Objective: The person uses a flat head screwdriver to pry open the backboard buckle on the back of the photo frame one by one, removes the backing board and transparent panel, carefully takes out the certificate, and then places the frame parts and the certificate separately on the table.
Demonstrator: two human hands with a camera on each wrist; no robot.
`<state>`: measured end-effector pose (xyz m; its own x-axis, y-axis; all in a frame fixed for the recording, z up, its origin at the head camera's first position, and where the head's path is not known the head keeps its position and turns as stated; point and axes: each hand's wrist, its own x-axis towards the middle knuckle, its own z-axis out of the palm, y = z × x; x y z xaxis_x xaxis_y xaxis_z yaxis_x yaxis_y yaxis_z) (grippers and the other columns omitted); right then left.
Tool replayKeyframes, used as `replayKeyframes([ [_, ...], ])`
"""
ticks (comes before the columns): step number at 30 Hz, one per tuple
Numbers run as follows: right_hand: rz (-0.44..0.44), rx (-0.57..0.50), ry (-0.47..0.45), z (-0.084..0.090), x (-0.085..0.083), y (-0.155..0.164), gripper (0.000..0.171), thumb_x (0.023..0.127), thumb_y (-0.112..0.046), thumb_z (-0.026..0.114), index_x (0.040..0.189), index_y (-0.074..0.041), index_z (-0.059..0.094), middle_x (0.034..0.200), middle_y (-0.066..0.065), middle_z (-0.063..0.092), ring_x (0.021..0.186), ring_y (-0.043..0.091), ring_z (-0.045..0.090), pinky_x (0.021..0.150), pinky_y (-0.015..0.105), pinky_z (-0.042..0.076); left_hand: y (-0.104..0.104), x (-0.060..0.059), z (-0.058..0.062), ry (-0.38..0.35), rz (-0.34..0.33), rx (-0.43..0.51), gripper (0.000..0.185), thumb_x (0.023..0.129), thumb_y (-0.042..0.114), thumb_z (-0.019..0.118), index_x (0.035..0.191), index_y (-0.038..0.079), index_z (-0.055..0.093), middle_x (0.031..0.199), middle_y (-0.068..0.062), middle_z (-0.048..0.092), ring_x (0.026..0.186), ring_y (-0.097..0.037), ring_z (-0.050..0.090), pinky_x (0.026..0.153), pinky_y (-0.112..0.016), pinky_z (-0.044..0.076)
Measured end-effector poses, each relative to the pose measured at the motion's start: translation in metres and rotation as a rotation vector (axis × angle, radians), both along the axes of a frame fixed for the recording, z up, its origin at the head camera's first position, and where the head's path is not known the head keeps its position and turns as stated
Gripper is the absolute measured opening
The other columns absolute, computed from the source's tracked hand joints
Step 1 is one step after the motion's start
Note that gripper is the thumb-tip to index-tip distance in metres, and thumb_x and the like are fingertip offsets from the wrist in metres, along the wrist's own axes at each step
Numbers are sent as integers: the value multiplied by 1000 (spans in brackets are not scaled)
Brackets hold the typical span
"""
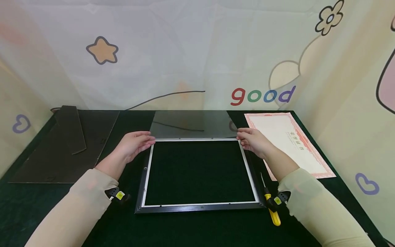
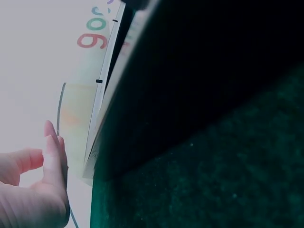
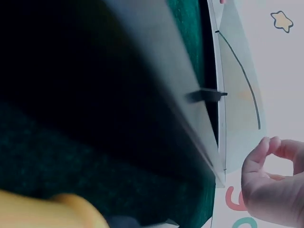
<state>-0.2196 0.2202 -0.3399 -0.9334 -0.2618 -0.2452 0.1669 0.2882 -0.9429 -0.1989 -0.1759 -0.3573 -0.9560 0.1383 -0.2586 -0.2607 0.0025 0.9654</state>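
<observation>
A dark picture frame [image 1: 200, 207] with a white inner lip lies on the table, its opening showing green cloth. Behind its far side is a clear, shiny sheet [image 1: 191, 124] that mirrors the backdrop. My left hand [image 1: 135, 144] pinches lightly at the sheet's near left corner, beside the frame's far left corner. At the opposite corner my right hand [image 1: 254, 141] does likewise; its thumb and fingertips meet in the right wrist view. The sheet's edge between the fingers is hard to make out. Small black tabs [image 2: 99, 80] stand along the frame's lip.
A dark backing board [image 1: 40, 151] with a folding stand [image 1: 72, 130] lies at the left. At the right is a certificate [image 1: 287, 144] with a red border. A yellow-handled screwdriver [image 1: 274, 216] lies beside the frame, near my right wrist. A printed cloth backdrop [image 1: 172, 51] rises behind the table.
</observation>
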Motion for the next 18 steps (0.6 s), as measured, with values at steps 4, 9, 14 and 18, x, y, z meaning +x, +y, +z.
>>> replayKeyframes([
  [4, 60, 54, 10, -2, 1, 2, 51, 89, -18, 44, 132, -1, 23, 118, 21, 43, 83, 23, 49, 80, 29, 43, 0, -1, -1, -17, 21, 25, 44, 89, 14, 44, 128, 0, 31, 121, -21, 42, 106, -26, 46, 80, -24, 40],
  [9, 136, 186, 53, -6, 4, 6, 50, 88, -21, 45, 130, 0, 26, 115, 20, 48, 95, 32, 48, 81, 34, 42, -3, 2, -3, -43, 30, 57, 47, 88, 15, 46, 130, 1, 29, 123, -20, 41, 106, -25, 46, 82, -25, 39],
  [14, 173, 322, 102, -7, 11, 12, 48, 88, -24, 44, 128, -1, 31, 109, 17, 51, 88, 26, 52, 77, 34, 45, -8, 11, -6, -36, -8, 24, 48, 88, 17, 46, 129, 0, 29, 123, -20, 40, 104, -25, 49, 81, -25, 40],
  [18, 181, 515, 174, -6, 24, 18, 51, 86, -29, 47, 127, -3, 33, 108, 15, 50, 85, 24, 51, 74, 35, 46, -15, 21, -7, -9, -75, -147, 50, 88, 25, 45, 129, 2, 29, 120, -19, 39, 91, -22, 53, 78, -26, 44],
])
